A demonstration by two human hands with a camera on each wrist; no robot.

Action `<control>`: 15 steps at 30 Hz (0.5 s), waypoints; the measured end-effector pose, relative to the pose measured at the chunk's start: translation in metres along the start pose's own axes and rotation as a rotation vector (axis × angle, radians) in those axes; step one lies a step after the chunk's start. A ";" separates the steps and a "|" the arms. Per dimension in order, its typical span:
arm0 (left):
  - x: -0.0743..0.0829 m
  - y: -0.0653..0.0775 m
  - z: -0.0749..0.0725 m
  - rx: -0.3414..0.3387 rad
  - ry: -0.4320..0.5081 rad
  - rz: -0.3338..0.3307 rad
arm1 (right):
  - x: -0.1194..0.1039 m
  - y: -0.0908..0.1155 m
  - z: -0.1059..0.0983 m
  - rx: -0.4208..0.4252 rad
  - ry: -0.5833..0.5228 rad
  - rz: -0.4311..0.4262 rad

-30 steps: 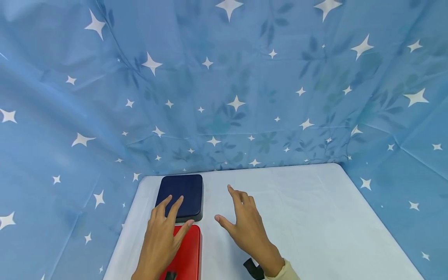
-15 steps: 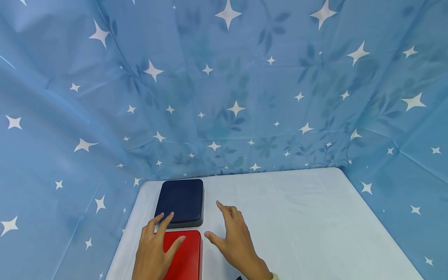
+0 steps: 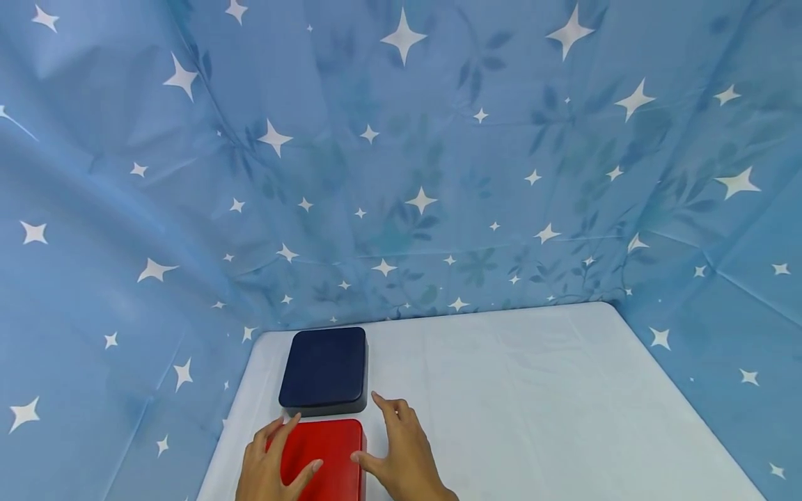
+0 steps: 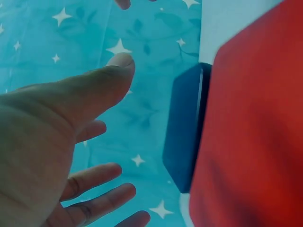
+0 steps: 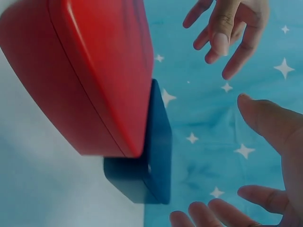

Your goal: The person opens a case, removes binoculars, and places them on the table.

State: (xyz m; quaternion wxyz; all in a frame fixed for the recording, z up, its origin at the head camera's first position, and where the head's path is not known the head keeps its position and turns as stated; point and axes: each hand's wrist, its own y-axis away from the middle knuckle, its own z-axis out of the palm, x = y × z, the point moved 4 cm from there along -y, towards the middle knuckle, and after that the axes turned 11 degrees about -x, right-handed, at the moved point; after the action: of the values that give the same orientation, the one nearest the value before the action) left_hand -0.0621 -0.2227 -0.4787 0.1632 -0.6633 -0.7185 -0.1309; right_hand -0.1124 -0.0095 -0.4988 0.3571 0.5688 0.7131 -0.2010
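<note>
A red box with a lid (image 3: 332, 452) lies at the near left of the white table, partly behind my hands in the head view. Just beyond it sits a navy blue box (image 3: 324, 369), a narrow gap apart. My left hand (image 3: 263, 463) hovers over the red box's left side, fingers spread. Near its right edge is my right hand (image 3: 407, 456), thumb held away from the fingers. In the right wrist view a lid seam shows along the red box (image 5: 104, 80), and air separates it from both hands. Neither hand holds anything.
The white tabletop (image 3: 532, 403) extends to the right of the boxes. A blue curtain with white stars (image 3: 438, 160) hangs behind the table and along both sides.
Both hands have come down and nearer in the head view, the right also shifting left toward the red box. The view has tilted slightly up. Both boxes stay in place on the table.
</note>
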 end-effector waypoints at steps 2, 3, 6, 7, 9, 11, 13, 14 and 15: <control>-0.006 0.002 0.005 -0.038 0.027 -0.026 | 0.001 0.000 0.006 -0.018 -0.014 -0.010; -0.009 0.004 0.007 -0.068 0.038 -0.057 | 0.001 0.000 0.009 -0.026 -0.024 -0.015; -0.020 0.013 0.015 -0.153 0.067 -0.160 | 0.003 0.000 0.019 -0.054 -0.051 -0.011; -0.023 0.017 0.018 -0.175 0.070 -0.188 | 0.004 0.000 0.022 -0.065 -0.061 -0.003; -0.029 0.024 0.023 -0.203 0.062 -0.241 | 0.007 0.000 0.028 -0.086 -0.076 0.030; -0.035 0.027 0.027 -0.200 0.062 -0.252 | 0.010 -0.002 0.033 -0.103 -0.084 0.066; -0.041 0.029 0.030 -0.191 0.053 -0.254 | 0.012 -0.004 0.038 -0.111 -0.087 0.071; -0.044 0.029 0.032 -0.187 0.049 -0.256 | 0.013 -0.004 0.041 -0.118 -0.093 0.083; -0.047 0.030 0.033 -0.175 0.048 -0.259 | 0.014 -0.005 0.043 -0.124 -0.096 0.099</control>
State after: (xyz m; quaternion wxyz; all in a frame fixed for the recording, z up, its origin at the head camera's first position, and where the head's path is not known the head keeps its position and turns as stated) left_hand -0.0312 -0.2500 -0.5292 0.1038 -0.5734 -0.7799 -0.2287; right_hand -0.1059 -0.0318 -0.5382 0.4350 0.5697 0.6773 -0.1658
